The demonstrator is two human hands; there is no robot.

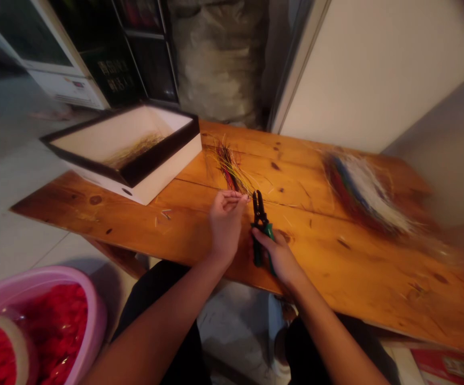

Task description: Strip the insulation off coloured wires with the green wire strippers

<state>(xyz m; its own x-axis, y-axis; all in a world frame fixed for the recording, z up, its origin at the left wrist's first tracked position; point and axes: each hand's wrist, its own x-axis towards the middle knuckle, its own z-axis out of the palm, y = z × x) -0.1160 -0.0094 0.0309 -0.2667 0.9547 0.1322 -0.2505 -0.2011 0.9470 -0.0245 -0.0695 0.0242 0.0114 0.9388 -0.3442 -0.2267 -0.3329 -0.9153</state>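
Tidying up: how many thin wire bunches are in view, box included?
3: a multicoloured bunch on the orange wooden table, a larger red, blue and white one to its right, a pale one inside the black-rimmed white box. Others may be hidden.

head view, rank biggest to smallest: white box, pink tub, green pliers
Largest: white box and pink tub, unsure which, since the tub sits nearer the camera and is cropped. Smallest: green-handled pliers.

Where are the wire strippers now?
In the head view, the green-handled wire strippers sit in the right hand, beside the left hand, above the wooden table's near edge.
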